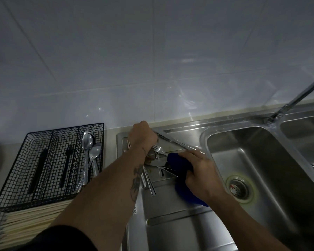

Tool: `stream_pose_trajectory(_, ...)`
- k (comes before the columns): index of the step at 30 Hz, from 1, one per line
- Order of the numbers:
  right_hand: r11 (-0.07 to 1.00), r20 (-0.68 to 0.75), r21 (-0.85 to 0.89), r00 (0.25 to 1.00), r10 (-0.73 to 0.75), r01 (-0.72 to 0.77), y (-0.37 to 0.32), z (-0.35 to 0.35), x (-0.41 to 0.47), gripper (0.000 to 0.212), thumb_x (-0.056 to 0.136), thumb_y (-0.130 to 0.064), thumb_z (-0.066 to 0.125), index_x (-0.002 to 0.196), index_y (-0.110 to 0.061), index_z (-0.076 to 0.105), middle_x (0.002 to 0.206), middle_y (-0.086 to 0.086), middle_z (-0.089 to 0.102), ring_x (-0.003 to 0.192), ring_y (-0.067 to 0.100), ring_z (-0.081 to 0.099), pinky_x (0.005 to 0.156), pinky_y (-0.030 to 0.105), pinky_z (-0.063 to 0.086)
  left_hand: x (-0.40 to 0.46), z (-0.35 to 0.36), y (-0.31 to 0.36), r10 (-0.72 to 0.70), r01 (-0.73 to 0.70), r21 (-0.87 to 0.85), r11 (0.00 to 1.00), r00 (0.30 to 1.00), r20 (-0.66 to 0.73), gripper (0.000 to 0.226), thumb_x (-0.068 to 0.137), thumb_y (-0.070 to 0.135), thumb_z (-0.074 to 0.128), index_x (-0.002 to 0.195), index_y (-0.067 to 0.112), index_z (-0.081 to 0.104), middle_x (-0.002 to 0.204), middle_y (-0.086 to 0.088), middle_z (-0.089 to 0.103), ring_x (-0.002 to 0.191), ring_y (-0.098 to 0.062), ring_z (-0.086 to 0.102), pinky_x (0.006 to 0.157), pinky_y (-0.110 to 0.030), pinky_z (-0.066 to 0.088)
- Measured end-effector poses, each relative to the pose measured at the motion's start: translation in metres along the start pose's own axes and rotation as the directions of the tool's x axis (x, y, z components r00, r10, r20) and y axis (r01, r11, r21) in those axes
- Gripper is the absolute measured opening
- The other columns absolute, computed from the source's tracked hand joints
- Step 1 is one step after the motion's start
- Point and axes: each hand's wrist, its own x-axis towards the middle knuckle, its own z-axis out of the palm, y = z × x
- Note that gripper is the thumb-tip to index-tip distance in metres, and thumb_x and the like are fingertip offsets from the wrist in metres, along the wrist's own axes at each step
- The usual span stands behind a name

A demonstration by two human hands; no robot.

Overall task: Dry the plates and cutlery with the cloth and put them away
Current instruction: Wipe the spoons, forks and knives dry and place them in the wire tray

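Gripping knife (178, 143) handle: left hand (142, 135) | right hand (201, 171) wraps cloth (181, 166), seemingly around blade

Blue cloth (182, 166), bunched, sits at the 3 o'clock side of the loose steel cutlery pile (152, 165) on the sink drainboard. One long steel piece (178, 143) slants above the pile, its far end toward 10 o'clock. Two spoons (89, 149) lie in the 3 o'clock compartment of the black wire caddy (43, 178), at 9 o'clock of the pile.

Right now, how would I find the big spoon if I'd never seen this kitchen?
Find the black wire basket on the counter, left of the sink's draining board. Look in its right-hand compartment, nearest the sink. The big spoon lies there, its shiny round bowl towards the wall, beside a smaller spoon; the other compartments hold black cutlery.
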Motion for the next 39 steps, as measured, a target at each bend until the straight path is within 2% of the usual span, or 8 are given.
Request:
stream_pose_trajectory(5, 1.000, 0.018, -0.018, 1.000, -0.019, 0.019, 0.000, 0.005, -0.004, 0.059, 0.068, 0.008, 0.058, 0.122, -0.014, 0.066, 0.120, 0.003, 0.063, 0.108, 0.023, 0.056, 0.092, 0.024, 0.043, 0.006, -0.005, -0.011, -0.090, 0.090, -0.118, 0.989, 0.996, 0.008, 0.012, 0.079, 0.016, 0.069, 0.081, 0.009, 0.060, 0.086, -0.007, 0.065, 0.066, -0.020, 0.057, 0.046, -0.022, 0.037)
stream_pose_trajectory(11, 0.998, 0.070, -0.063, 0.997, 0.015, -0.010, -0.004, 0.011, -0.007, 0.053, 0.075, 0.001, 0.060, 0.125, -0.017, 0.063, 0.123, 0.002, 0.061, 0.108, 0.024, 0.057, 0.089, 0.036, 0.052, 0.009, -0.023, -0.025, -0.154, 0.141, -0.200, 0.970, 0.987, -0.048, 0.010, 0.076, 0.014, 0.072, 0.078, 0.005, 0.066, 0.078, -0.007, 0.069, 0.055, -0.015, 0.057, 0.042, -0.019, 0.037)
stream_pose_trajectory(15, 0.995, 0.090, -0.068, 0.993, 0.080, -0.074, -0.004, 0.015, -0.006, 0.056, 0.077, 0.002, 0.058, 0.129, -0.018, 0.061, 0.128, 0.001, 0.059, 0.113, 0.023, 0.056, 0.094, 0.034, 0.050, 0.008, -0.033, -0.032, -0.134, 0.068, -0.331, 0.941, 0.974, -0.182, 0.016, 0.080, 0.014, 0.073, 0.095, 0.010, 0.072, 0.095, -0.003, 0.070, 0.076, -0.016, 0.060, 0.061, -0.025, 0.047)
stream_pose_trajectory(20, 0.995, 0.090, -0.050, 0.992, 0.085, -0.081, -0.005, 0.011, -0.008, 0.053, 0.078, 0.004, 0.056, 0.125, -0.017, 0.063, 0.123, 0.002, 0.062, 0.109, 0.022, 0.057, 0.091, 0.028, 0.046, 0.005, -0.046, -0.036, -0.205, 0.051, -0.455, 0.889, 0.933, -0.296, 0.010, 0.088, 0.013, 0.065, 0.098, 0.012, 0.068, 0.097, 0.000, 0.068, 0.075, -0.011, 0.056, 0.060, -0.020, 0.042)
stream_pose_trajectory(26, 0.997, 0.034, -0.006, 0.997, 0.075, -0.075, -0.005, 0.006, -0.007, 0.055, 0.073, 0.009, 0.056, 0.120, -0.018, 0.067, 0.117, 0.003, 0.065, 0.101, 0.023, 0.061, 0.085, 0.023, 0.041, 0.005, -0.060, -0.032, -0.232, 0.001, -0.527, 0.850, 0.899, -0.371, 0.013, 0.089, 0.003, 0.061, 0.099, 0.007, 0.068, 0.088, -0.001, 0.063, 0.057, 0.002, 0.046, 0.038, -0.004, 0.034)
stream_pose_trajectory(32, 0.994, -0.061, 0.065, 0.994, 0.092, -0.088, -0.012, -0.009, -0.004, 0.060, 0.073, 0.012, 0.055, 0.122, -0.020, 0.067, 0.116, 0.002, 0.065, 0.103, 0.019, 0.059, 0.085, 0.009, 0.034, 0.002, -0.084, -0.028, -0.173, -0.114, -0.503, 0.857, 0.856, -0.487, 0.015, 0.084, 0.004, 0.063, 0.095, 0.008, 0.071, 0.094, -0.008, 0.069, 0.081, -0.021, 0.064, 0.070, -0.026, 0.051)
stream_pose_trajectory(35, 0.996, -0.102, 0.080, 0.993, 0.056, -0.048, -0.021, -0.017, -0.005, 0.060, 0.072, 0.013, 0.055, 0.121, -0.020, 0.067, 0.115, 0.001, 0.066, 0.100, 0.014, 0.057, 0.083, -0.005, 0.026, -0.007, -0.098, -0.024, -0.186, -0.083, -0.529, 0.845, 0.882, -0.434, 0.014, 0.084, 0.003, 0.062, 0.092, 0.012, 0.070, 0.088, -0.001, 0.065, 0.075, -0.015, 0.059, 0.070, -0.024, 0.048)
stream_pose_trajectory(39, 0.997, -0.158, 0.071, 0.987, -0.025, 0.037, -0.036, -0.026, -0.010, 0.062, 0.069, 0.013, 0.054, 0.121, -0.019, 0.067, 0.117, -0.002, 0.065, 0.099, 0.012, 0.058, 0.086, -0.005, 0.027, -0.025, -0.102, -0.018, -0.173, 0.033, -0.589, 0.808, 0.968, -0.182, 0.021, 0.077, 0.003, 0.068, 0.076, 0.023, 0.069, 0.091, 0.001, 0.072, 0.073, -0.013, 0.067, 0.068, -0.025, 0.060)
